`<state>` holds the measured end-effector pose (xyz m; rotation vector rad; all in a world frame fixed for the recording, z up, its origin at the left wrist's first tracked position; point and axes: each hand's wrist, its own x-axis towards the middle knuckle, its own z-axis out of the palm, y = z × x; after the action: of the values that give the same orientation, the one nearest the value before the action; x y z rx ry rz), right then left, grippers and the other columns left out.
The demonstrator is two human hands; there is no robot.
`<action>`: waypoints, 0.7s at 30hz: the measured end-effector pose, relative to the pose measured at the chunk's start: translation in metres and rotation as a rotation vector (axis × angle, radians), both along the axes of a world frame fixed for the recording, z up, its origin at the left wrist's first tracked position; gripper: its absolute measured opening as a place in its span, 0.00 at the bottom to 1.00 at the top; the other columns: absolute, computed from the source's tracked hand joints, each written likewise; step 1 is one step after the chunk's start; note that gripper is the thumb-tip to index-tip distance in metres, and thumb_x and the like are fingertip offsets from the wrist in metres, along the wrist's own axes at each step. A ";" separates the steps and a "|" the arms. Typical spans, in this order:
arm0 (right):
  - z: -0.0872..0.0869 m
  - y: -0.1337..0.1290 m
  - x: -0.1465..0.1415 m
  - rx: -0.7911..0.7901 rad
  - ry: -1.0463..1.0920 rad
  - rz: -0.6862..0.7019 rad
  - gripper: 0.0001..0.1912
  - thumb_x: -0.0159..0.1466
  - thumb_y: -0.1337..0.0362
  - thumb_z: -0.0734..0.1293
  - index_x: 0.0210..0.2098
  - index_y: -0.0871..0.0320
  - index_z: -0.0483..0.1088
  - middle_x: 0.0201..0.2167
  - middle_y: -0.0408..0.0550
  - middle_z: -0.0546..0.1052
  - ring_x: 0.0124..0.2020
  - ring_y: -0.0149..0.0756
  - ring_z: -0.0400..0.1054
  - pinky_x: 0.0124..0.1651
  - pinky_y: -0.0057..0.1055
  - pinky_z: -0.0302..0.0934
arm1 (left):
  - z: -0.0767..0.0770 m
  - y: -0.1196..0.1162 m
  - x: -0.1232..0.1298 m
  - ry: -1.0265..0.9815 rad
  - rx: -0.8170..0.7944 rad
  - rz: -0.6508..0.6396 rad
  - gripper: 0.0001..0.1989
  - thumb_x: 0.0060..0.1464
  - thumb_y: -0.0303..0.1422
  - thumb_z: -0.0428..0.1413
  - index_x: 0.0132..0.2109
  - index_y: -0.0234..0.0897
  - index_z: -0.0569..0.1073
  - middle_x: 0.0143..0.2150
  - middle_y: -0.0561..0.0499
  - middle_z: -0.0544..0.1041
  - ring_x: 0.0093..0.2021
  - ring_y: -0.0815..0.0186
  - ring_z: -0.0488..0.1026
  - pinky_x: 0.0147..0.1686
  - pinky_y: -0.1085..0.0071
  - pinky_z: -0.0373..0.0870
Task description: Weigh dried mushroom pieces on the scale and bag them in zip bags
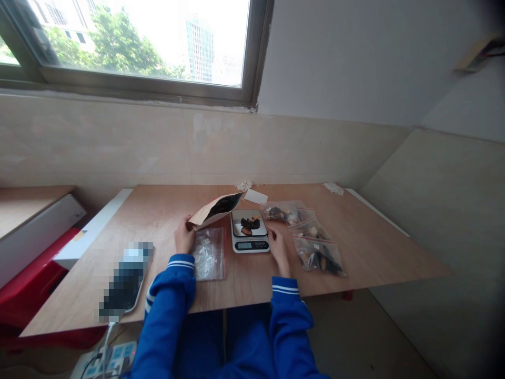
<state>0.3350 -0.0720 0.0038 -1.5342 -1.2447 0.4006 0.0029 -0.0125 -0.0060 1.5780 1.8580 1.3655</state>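
Observation:
My left hand [184,236] grips the lower corner of a kraft paper bag [216,210], which tilts up over the table with its dark inner lining showing. My right hand [278,247] holds nothing and rests beside a white digital kitchen scale [250,245], its fingertips close to the scale's right edge. Several dark and orange dried pieces [250,225] lie on the scale's platform. A clear zip bag [208,253] lies flat below the paper bag. Several filled zip bags [319,256] lie to the right of my right hand.
A wooden tabletop [165,221] meets a tiled wall at the back. A white card [255,196] lies behind the scale. A blurred phone [126,279] sits near the front left edge. A power strip [106,360] lies below the table.

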 end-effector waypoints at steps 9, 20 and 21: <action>-0.005 0.001 0.011 -0.060 -0.144 0.017 0.15 0.58 0.67 0.60 0.39 0.60 0.75 0.40 0.56 0.80 0.44 0.45 0.73 0.51 0.42 0.65 | -0.001 0.002 -0.001 0.019 -0.022 0.006 0.22 0.50 0.30 0.56 0.54 0.40 0.72 0.45 0.47 0.79 0.45 0.60 0.75 0.48 0.66 0.69; 0.013 -0.005 0.022 -0.109 -0.148 -0.016 0.02 0.52 0.65 0.64 0.26 0.57 0.67 0.25 0.49 0.76 0.28 0.40 0.70 0.34 0.35 0.65 | -0.003 0.002 -0.002 0.003 0.000 -0.006 0.22 0.49 0.31 0.56 0.53 0.39 0.72 0.41 0.48 0.79 0.45 0.58 0.75 0.49 0.64 0.69; 0.019 -0.004 0.021 -0.095 -0.137 -0.016 0.02 0.52 0.65 0.64 0.26 0.57 0.67 0.26 0.49 0.76 0.28 0.40 0.70 0.34 0.34 0.65 | -0.003 0.002 -0.002 0.001 0.003 -0.008 0.22 0.49 0.31 0.56 0.53 0.39 0.72 0.40 0.48 0.79 0.44 0.59 0.76 0.49 0.64 0.69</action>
<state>0.3559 -0.0756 0.0224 -1.6742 -1.3346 0.3534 0.0013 -0.0104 -0.0091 1.5854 1.8495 1.3648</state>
